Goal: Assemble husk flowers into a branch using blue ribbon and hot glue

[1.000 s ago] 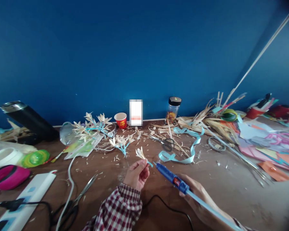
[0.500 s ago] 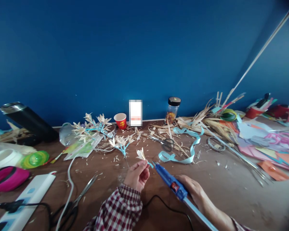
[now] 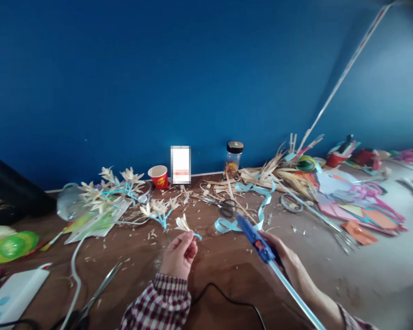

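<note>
Between the fingertips of my left hand (image 3: 179,253) is a small pale husk flower (image 3: 182,223) with a short light-blue stem pointing right. My right hand (image 3: 285,256) is wrapped round a blue hot glue gun (image 3: 256,238), a long clear glue stick running out of its rear. The gun's nozzle points up and left, apart from the flower, over the light-blue ribbon (image 3: 223,225). Just beyond my left hand lies a blue-stemmed bunch of husk flowers (image 3: 161,211). A larger bunch (image 3: 115,190) rests farther left.
Scissors (image 3: 227,207) lie behind the ribbon, with another pair (image 3: 105,284) at front left beside a white power strip (image 3: 17,293). A red paper cup (image 3: 159,178) and a lidded jar (image 3: 232,162) stand by the wall. Dried husks (image 3: 261,178), wires and coloured paper (image 3: 351,201) spread rightward.
The glue gun's nozzle has moved away from the flower's stem to the right, and the gap between my hands has widened. The whole view has turned rightward.
</note>
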Demonstrator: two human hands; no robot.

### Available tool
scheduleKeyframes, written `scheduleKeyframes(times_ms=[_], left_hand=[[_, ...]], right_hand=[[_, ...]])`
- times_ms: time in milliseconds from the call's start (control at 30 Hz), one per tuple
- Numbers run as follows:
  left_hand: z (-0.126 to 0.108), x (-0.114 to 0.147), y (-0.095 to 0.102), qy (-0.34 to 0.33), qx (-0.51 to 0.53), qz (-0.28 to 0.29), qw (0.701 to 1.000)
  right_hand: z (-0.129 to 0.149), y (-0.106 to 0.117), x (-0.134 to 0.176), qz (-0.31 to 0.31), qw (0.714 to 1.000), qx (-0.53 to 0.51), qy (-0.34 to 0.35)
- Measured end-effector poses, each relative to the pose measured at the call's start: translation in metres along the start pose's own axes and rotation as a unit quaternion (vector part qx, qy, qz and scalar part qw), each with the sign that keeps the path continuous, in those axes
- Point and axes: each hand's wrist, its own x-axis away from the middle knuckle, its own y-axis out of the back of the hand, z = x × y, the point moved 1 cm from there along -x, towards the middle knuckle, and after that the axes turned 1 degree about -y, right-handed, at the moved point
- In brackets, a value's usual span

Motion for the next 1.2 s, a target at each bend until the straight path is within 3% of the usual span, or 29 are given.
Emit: scheduleKeyframes(times_ms=[100, 267, 500, 667, 833, 1033, 1200], left_hand=[[0.001, 0.003, -0.002, -0.006, -0.019, 0.006, 1.0], [0.004, 0.005, -0.003, -0.004, -0.036, 0.015, 0.999], [0.007, 0.003, -0.003, -0.014, -0.044, 0.019, 0.999], [0.007, 0.002, -0.002, -0.016, -0.047, 0.019, 0.999], [0.008, 0.0, 0.0, -0.018, -0.052, 0.012, 0.998], [0.01, -0.002, 0.002, -0.024, -0.05, 0.024, 0.998], [0.011, 0.0, 0.001, -0.025, -0.052, 0.021, 0.998]], right_hand=[[-0.024, 0.02, -0.001, -0.041, 0.992, 0.109, -0.051], [-0.079, 0.054, -0.004, -0.034, 0.971, 0.226, -0.074], [-0.131, 0.087, -0.007, -0.073, 0.965, 0.233, -0.097], [-0.144, 0.088, -0.021, -0.106, 0.961, 0.223, -0.121], [-0.153, 0.081, -0.032, -0.098, 0.966, 0.207, -0.117], [-0.139, 0.08, -0.025, -0.099, 0.973, 0.185, -0.1], [-0.136, 0.085, -0.02, -0.163, 0.963, 0.18, -0.12]])
